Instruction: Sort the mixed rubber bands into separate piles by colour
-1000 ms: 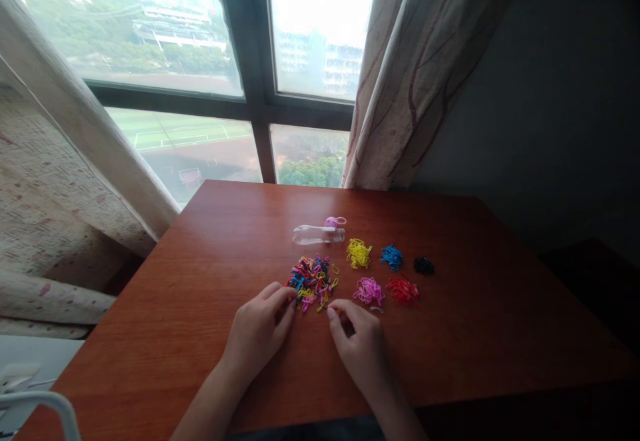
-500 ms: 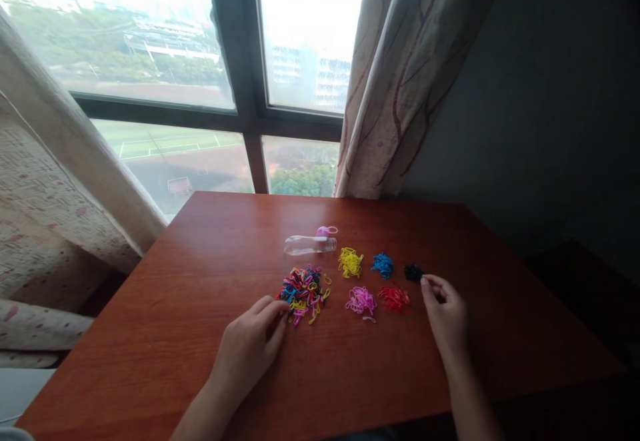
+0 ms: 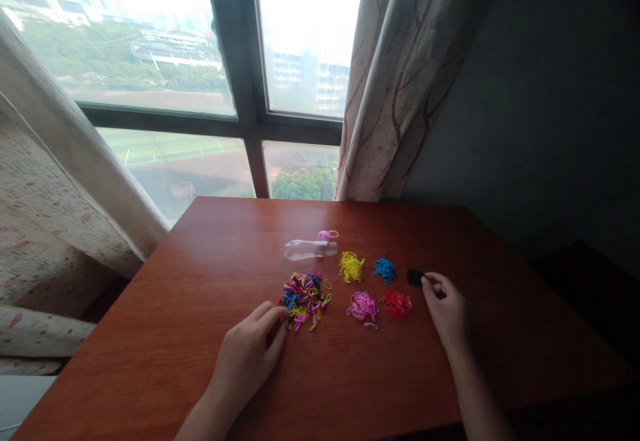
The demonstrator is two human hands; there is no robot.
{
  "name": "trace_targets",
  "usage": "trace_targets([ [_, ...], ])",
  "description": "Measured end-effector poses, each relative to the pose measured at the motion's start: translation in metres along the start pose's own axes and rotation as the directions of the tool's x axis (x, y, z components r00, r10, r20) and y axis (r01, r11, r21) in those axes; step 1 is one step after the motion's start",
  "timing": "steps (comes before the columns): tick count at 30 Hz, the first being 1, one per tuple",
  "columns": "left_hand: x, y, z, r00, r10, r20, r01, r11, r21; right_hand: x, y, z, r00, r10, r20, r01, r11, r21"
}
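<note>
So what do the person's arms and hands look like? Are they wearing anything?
Both the left hand and the right hand are bare, without gloves. I can't see any rings on the fingers. The forearms are bare too: no sleeves, watch or bracelet show.

The right hand touches the black pile, the left hand the multicoloured pile

Two bare arms extend forward, well apart.
The left forearm slants inward; the left grip has thumb and forefinger tips close together. The right grip, slightly farther forward, curls its fingers, thumb tip near forefinger.
</note>
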State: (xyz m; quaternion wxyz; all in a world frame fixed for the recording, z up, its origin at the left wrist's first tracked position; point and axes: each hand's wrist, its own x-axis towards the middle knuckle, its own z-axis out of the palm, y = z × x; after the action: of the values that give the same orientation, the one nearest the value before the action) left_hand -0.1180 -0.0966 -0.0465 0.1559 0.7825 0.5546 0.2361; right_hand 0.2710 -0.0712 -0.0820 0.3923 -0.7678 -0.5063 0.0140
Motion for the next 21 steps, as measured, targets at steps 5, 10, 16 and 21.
trace_targets([
  [5,-0.001,-0.001,0.0,1.0,-0.006,0.006,0.006,1.0,0.001,-0.012,-0.01,-0.006,1.0,0.008,-0.02,-0.009,1.0,-0.012],
  [10,-0.001,0.001,0.0,1.0,-0.012,0.004,0.012,1.0,-0.004,-0.037,-0.034,-0.009,1.0,0.002,-0.007,-0.002,0.999,0.046],
  [16,0.0,0.001,-0.003,0.999,-0.035,-0.031,0.033,0.997,-0.066,-0.085,-0.082,0.005,0.974,-0.203,0.097,0.171,0.949,0.265],
  [21,0.0,-0.001,-0.003,0.995,-0.082,-0.054,0.078,0.994,-0.076,-0.112,-0.115,0.017,0.909,-0.35,0.226,0.249,0.892,0.378],
])
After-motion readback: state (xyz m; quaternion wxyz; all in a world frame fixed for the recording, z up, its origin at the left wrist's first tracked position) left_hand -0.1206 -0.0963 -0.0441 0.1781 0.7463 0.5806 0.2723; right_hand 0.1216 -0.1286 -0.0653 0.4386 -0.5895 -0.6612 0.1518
